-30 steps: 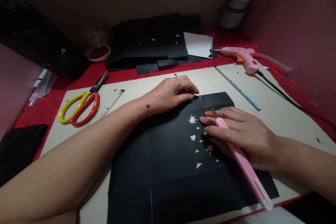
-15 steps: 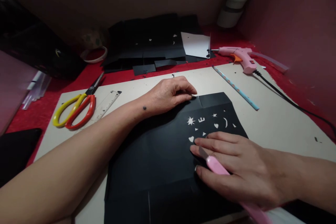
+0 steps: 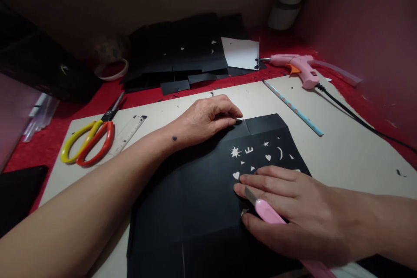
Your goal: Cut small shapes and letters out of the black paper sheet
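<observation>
Since the earlier frames the right hand [image 3: 293, 213] has slid from the far part of the black paper sheet [image 3: 192, 200] toward its near edge, uncovering a scatter of small cut-out shapes [image 3: 257, 156] (a starburst, hearts, a star, triangles, a crescent), while the left hand [image 3: 208, 117] has stayed pinned at the sheet's far edge. That left hand is curled narrow, fingertips pressing the paper near a fold line. The right hand lies nearly flat on the sheet with the pink craft knife [image 3: 265, 210] held loosely between its fingers, blade tip pointing toward the left, close beside the fingertips. The sheet lies on the beige cutting board [image 3: 342, 147], reaching from the middle to the near edge. Yellow-and-red scissors [image 3: 89, 139] and a clear ruler [image 3: 127, 132] lie near the board's left edge, a patterned pencil [image 3: 291, 106] toward the far right, and a pink glue gun [image 3: 298, 67] at the far right corner with its cord trailing along the right side. The main risk, as I judge it, is the bare blade so near the right fingers: a slip could nick one. With the sheet held at only one edge, it could also shift or tear at the thin bridges between the cut-outs.
</observation>
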`<state>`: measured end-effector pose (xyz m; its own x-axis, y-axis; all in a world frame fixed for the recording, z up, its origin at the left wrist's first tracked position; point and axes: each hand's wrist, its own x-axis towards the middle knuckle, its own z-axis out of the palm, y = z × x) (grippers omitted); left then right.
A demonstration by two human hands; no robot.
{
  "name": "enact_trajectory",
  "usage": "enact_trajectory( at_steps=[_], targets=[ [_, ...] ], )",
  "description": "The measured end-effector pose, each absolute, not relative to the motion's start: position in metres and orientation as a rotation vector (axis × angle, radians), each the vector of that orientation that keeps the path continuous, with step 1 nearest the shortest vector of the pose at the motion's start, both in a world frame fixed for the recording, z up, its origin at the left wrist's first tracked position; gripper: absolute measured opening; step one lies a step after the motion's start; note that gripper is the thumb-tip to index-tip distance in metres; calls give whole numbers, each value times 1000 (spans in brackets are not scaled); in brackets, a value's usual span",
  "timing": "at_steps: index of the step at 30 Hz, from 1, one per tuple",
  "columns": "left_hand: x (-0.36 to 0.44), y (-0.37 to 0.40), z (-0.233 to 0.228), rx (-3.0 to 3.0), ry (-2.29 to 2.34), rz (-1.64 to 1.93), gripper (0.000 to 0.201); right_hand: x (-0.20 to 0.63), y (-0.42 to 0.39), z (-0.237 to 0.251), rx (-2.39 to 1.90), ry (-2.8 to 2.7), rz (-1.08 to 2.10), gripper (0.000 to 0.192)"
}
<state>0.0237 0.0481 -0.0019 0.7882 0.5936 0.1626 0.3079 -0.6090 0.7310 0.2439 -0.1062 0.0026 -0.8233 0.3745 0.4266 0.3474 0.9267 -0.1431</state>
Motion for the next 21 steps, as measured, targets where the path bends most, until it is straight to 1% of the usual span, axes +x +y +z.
enact_trajectory(
  at_steps=[4,8,11,13,15,18,21],
  targets=[
    [25,48,-2,2250,676,503,13,243,-113,-2,-547,-2623,174,27],
    [26,48,0,2227,699,484,13,245,-118,-7,-474,-2775,271,34],
    [23,49,8,2188,725,444,14,250,-115,-7,-450,-2813,271,34],
    [19,50,17,2160,750,425,18,255,-109,-5,-450,-2819,247,33],
    [14,51,27,2152,801,432,24,259,-103,-3,-487,-2769,218,33],
    [6,53,40,2193,897,446,25,265,-94,-2,-566,-2600,136,25],
    [2,52,45,2303,931,415,26,270,-89,2,-719,-2388,179,17]
  ],
)
